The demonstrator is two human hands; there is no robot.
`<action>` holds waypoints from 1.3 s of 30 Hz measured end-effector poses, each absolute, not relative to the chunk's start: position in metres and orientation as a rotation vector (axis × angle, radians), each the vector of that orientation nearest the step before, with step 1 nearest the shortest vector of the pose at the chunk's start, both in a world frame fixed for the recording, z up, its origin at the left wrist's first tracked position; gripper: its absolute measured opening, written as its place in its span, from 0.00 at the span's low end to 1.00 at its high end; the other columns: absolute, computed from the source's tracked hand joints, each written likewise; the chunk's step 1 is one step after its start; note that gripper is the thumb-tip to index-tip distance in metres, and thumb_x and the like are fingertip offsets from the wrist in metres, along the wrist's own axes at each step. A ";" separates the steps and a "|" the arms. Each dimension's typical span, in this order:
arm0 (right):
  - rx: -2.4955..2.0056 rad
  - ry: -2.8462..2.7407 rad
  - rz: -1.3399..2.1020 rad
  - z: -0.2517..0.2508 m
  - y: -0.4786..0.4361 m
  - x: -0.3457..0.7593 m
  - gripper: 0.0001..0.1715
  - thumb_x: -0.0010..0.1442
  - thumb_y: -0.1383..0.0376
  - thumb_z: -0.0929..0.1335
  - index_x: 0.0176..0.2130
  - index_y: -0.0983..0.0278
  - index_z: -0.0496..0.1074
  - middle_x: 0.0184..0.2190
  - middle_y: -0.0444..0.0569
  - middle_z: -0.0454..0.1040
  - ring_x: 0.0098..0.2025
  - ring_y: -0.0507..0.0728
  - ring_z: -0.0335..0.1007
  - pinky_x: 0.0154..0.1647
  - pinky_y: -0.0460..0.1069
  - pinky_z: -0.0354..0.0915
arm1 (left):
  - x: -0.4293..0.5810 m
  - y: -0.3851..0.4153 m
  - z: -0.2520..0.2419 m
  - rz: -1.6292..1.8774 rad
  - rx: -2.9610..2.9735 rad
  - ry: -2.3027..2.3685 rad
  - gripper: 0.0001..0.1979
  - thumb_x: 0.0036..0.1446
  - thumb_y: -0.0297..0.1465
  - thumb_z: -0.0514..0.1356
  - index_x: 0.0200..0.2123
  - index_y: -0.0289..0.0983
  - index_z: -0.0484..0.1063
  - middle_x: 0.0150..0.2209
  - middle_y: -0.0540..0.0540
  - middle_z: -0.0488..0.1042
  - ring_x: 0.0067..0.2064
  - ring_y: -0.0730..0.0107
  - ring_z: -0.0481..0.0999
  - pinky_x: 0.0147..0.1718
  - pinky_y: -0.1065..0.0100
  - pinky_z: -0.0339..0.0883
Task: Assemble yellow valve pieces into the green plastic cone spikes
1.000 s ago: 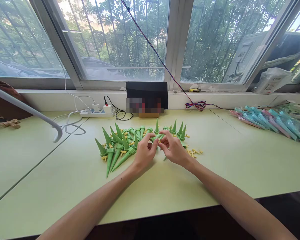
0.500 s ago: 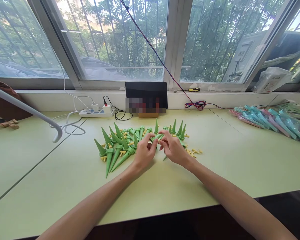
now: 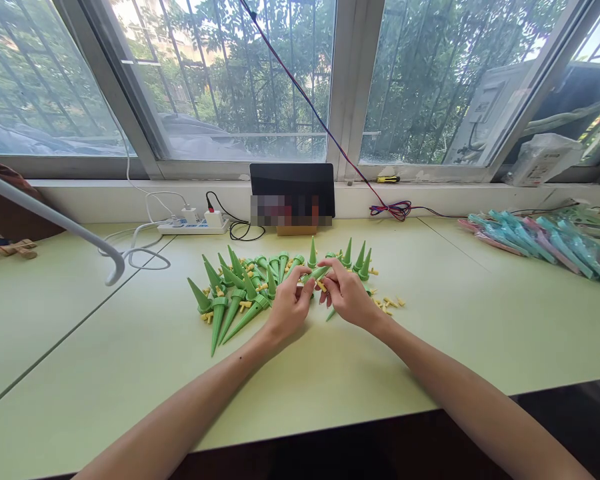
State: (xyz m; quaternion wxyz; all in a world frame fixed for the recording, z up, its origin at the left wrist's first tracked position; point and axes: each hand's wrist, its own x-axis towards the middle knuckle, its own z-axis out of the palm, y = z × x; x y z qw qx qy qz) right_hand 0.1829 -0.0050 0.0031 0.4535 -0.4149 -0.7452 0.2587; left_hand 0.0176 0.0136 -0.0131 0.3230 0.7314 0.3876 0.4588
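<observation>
Green cone spike (image 3: 316,273) held tilted

No legible text in view.
Dark screen (image 3: 293,190) at 12 o'clock: its lower band is blurred. Packets (image 3: 540,243) at 2 o'clock: any print is too small to read.

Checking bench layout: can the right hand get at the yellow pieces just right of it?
Probably yes: the yellow pieces lie beside the right hand, nothing between, though it pinches a green spike.
</observation>
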 end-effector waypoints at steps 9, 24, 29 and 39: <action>-1.043 -1.787 0.681 0.004 -0.004 0.182 0.14 0.67 0.70 0.59 0.52 0.61 0.62 0.22 0.39 0.72 0.21 0.51 0.67 0.28 0.46 0.66 | 0.019 0.011 -0.010 1.181 1.930 1.054 0.11 0.68 0.39 0.52 0.46 0.39 0.64 0.26 0.53 0.70 0.20 0.77 0.65 0.21 0.72 0.55; -1.050 -1.820 0.604 0.003 -0.004 0.181 0.15 0.67 0.68 0.61 0.54 0.61 0.61 0.25 0.41 0.74 0.25 0.52 0.70 0.31 0.46 0.67 | 0.021 0.006 -0.005 1.196 1.953 1.055 0.10 0.68 0.37 0.51 0.47 0.38 0.64 0.26 0.53 0.69 0.20 0.76 0.65 0.23 0.72 0.57; -1.049 -1.832 0.607 0.002 -0.004 0.182 0.16 0.68 0.69 0.60 0.55 0.61 0.61 0.24 0.40 0.72 0.24 0.53 0.70 0.31 0.46 0.66 | 0.020 0.007 -0.005 1.160 1.984 1.064 0.12 0.67 0.38 0.52 0.47 0.37 0.66 0.27 0.53 0.69 0.21 0.77 0.64 0.23 0.71 0.58; -1.041 -1.836 0.602 0.002 -0.005 0.182 0.15 0.67 0.70 0.60 0.54 0.62 0.61 0.23 0.40 0.72 0.23 0.53 0.68 0.30 0.46 0.66 | 0.021 0.008 -0.006 1.114 2.025 1.034 0.18 0.63 0.38 0.56 0.52 0.35 0.67 0.27 0.51 0.70 0.22 0.75 0.64 0.22 0.71 0.59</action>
